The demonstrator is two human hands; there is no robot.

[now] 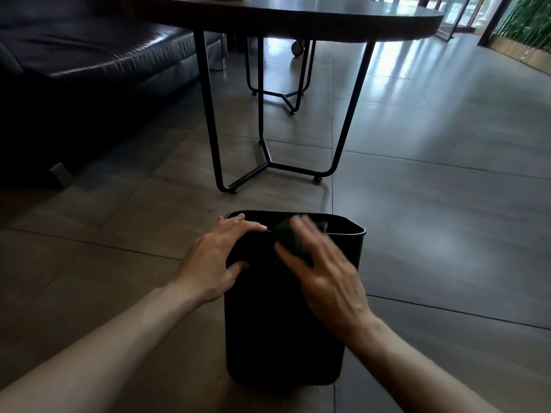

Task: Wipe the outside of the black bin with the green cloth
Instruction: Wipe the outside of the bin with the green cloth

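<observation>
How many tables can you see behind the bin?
2. The round table stands just beyond the black bin; a second table shows only its black legs farther back. More may be hidden.

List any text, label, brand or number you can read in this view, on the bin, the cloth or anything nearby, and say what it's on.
None can be read.
black bin: plain dark wall, no label or marking visible.
green cloth: motion-blurred under the right hand, no print visible.
Round table, sofa: no writing.
</observation>
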